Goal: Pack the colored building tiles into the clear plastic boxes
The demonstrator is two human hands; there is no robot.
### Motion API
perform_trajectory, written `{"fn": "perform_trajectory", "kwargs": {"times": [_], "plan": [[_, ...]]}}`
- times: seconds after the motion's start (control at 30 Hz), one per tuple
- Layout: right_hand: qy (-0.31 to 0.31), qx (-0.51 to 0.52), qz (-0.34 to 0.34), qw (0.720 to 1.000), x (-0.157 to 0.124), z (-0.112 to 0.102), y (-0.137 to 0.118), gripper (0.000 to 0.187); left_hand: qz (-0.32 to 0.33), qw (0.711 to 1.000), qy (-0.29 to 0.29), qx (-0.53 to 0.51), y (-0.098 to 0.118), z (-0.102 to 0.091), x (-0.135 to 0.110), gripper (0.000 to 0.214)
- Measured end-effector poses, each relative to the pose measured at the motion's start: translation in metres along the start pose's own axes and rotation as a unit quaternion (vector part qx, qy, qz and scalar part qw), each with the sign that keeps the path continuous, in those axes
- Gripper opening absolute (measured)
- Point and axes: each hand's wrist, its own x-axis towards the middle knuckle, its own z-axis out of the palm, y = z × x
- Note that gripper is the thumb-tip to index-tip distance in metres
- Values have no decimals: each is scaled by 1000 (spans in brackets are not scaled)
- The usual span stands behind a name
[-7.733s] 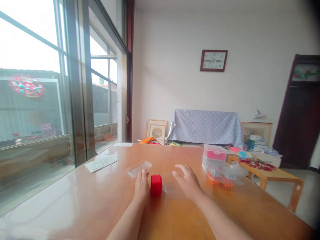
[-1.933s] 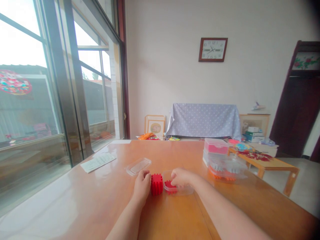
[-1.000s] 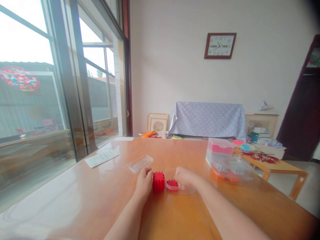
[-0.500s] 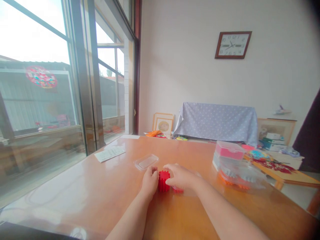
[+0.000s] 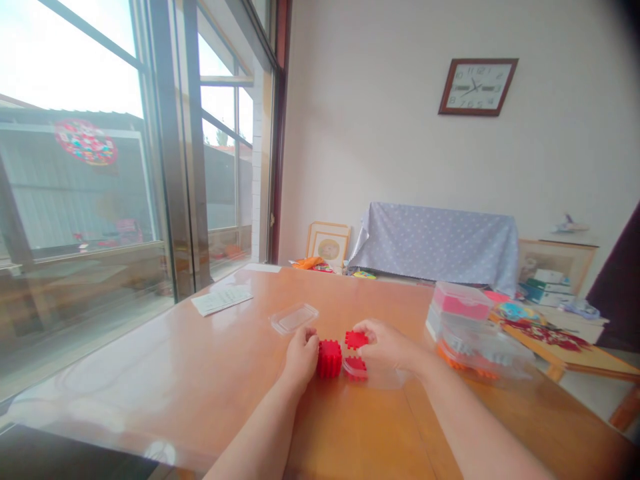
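A stack of red notched plastic building pieces stands on the wooden table in front of me. My left hand is closed against the left side of this stack, with its fingertips partly hidden. Just to the right, my right hand pinches a single flat red notched piece between thumb and fingers, apart from the stack. Beneath it, more red notched pieces lie at the left end of a clear plastic container, which my right hand partly covers.
Beyond my left hand lies a clear plastic lid, with a printed paper sheet farther left. At the table's right stand a pink-filled box and a clear container of orange and grey pieces. The glossy wooden table runs alongside the window.
My right hand has moved right, away from the red stack, and a flat red piece now shows in its fingers. My left hand stays at the stack. The view has shifted slightly.
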Motion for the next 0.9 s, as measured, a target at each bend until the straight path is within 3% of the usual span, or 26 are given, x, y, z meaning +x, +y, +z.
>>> {"fn": "perform_trajectory", "kwargs": {"times": [0.2,0.7,0.9], "plan": [[-74,-9,69,995,-10,4,15,29,-4,1000,-3,-2,5,-1,-3,21],[-27,17,108,994,-8,14,19,30,-3,1000,4,1,1,-1,0,19],[13,-11,84,996,-6,17,15,24,6,1000,3,5,-5,0,3,19]]}}
